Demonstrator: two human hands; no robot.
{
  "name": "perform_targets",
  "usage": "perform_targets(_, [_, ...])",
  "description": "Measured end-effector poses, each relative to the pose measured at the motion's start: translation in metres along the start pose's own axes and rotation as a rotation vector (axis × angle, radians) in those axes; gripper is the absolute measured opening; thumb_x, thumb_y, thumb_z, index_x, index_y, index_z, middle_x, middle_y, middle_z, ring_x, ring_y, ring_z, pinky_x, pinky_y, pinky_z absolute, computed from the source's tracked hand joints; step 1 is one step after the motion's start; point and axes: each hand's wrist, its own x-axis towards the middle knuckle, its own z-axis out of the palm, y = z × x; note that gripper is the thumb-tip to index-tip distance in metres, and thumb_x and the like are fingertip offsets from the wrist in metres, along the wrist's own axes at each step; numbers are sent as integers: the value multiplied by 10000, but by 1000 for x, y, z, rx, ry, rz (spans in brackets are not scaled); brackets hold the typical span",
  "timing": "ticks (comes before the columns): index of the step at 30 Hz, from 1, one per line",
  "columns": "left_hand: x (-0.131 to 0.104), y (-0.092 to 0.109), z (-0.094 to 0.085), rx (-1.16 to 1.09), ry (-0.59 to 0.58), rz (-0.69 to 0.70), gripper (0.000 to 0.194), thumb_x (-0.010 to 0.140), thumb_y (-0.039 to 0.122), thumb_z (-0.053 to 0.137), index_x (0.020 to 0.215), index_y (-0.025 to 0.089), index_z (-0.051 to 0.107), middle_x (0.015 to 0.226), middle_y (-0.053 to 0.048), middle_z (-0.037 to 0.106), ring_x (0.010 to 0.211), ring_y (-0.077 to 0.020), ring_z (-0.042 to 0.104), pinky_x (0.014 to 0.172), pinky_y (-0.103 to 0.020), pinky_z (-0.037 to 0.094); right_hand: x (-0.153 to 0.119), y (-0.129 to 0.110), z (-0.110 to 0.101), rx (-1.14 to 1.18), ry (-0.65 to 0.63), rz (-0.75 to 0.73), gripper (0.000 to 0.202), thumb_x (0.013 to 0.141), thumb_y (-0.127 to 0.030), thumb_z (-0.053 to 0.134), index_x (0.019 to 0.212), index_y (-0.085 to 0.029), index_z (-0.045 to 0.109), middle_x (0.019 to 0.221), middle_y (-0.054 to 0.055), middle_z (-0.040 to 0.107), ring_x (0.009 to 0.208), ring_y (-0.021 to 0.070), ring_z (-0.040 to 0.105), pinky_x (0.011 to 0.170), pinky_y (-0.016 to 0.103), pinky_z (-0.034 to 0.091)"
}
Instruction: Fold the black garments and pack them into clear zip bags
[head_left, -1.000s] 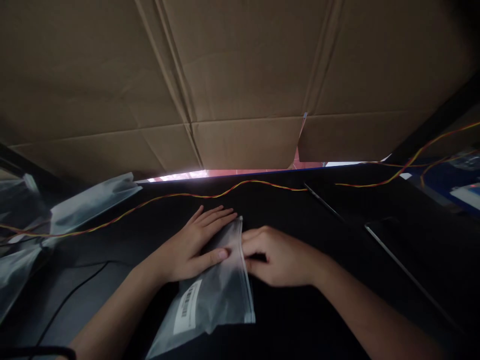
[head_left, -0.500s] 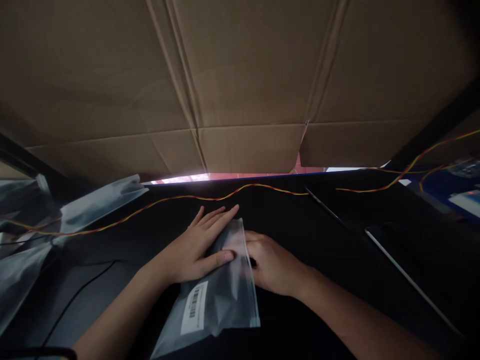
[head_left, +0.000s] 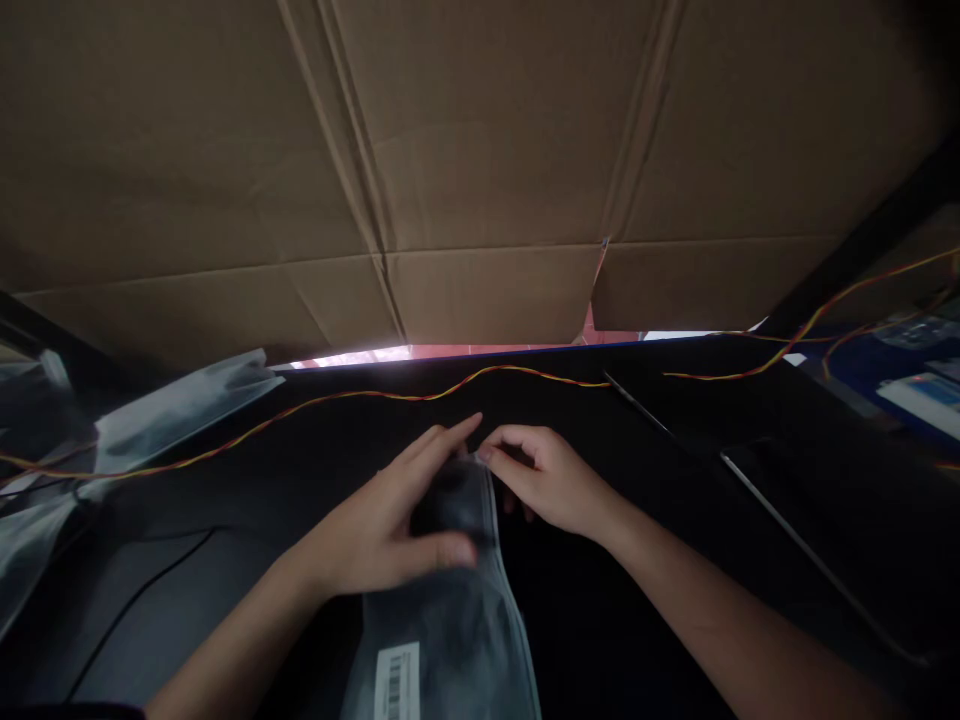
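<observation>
A translucent zip-lock plastic bag with a white barcode label lies on the black table in front of me. Thumb and index finger of my right hand pinch the far corner of the bag, at the end of its zip edge. My left hand rests over the left part of the bag, its thumb spread away from its stretched fingers. Its other fingers are partly hidden. I cannot make out anything inside the bag.
A twisted red and yellow wire runs across the table's far side. More plastic bags lie at the left, near a thin black cable. Dark flat panels with light edges lie at the right. Cardboard rises behind.
My right hand has come out of the bag's mouth and now pinches its far corner. The bag has shifted nearer to me, and my left thumb has lifted away from the fingers.
</observation>
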Motion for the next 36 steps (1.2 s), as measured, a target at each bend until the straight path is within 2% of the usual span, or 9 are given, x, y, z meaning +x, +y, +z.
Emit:
perform_targets(4, [7,1,-1,-158,109,-167,358,1099,517,544,1222,230,718,972,-26,739,881,-204,688,805,-305,543,-2,-7,1,121,-23,-21,314,1008,-503,680,1000,-189,700,702,-40,587,577,123,623,425,191,474])
perform_targets(7, [12,-4,-4,-201,193,-210,334,1054,504,630,930,202,701,824,-2,679,771,-173,621,701,-268,488,-5,-9,-11,98,-268,26,333,944,-480,778,1089,-197,680,853,-19,647,687,125,637,536,222,525])
perform_targets(9, [13,-8,-6,-214,295,-219,343,1049,519,626,914,205,659,803,8,639,740,-159,583,671,-259,468,-7,-9,-17,21,-485,55,374,873,-416,865,1110,-197,676,917,-12,680,765,130,640,636,242,533])
perform_targets(11, [13,-9,-8,-228,379,-227,340,1048,527,623,917,213,627,787,17,610,704,-151,554,632,-252,450,-10,-9,-16,-67,-543,70,390,810,-386,917,1050,-191,680,867,-29,670,748,130,612,628,242,489])
perform_targets(17, [6,5,-5,-214,428,-151,290,1043,475,663,918,214,639,785,23,606,681,-134,535,605,-238,429,-20,-18,4,-264,-356,-69,261,790,-292,908,936,-206,709,798,-53,663,699,123,584,576,242,405])
perform_targets(20, [4,11,-4,-147,366,-81,239,1064,405,643,929,209,662,767,27,619,679,-128,555,618,-231,442,-22,-23,-4,-147,-407,-60,418,734,-339,969,1046,-221,717,892,-34,696,768,144,632,639,252,477])
perform_targets(25, [6,11,-3,-94,216,-49,257,1080,354,587,903,196,684,778,15,677,697,-128,607,644,-224,473,-15,-20,-18,180,-359,-48,314,960,-467,783,1113,-207,696,975,14,695,844,149,662,684,259,536])
perform_targets(30, [7,9,0,-180,233,-71,267,1073,359,599,879,191,673,764,22,670,685,-116,601,631,-205,473,-11,-12,-8,258,-374,9,385,869,-486,879,1040,-208,673,942,4,695,756,148,642,623,272,548])
perform_targets(36, [7,12,3,-183,183,-46,267,1082,358,584,897,186,671,792,11,681,711,-121,622,651,-212,486,-15,-13,9,5,-65,-113,375,866,-412,895,806,-201,591,762,-55,568,704,109,488,609,246,391])
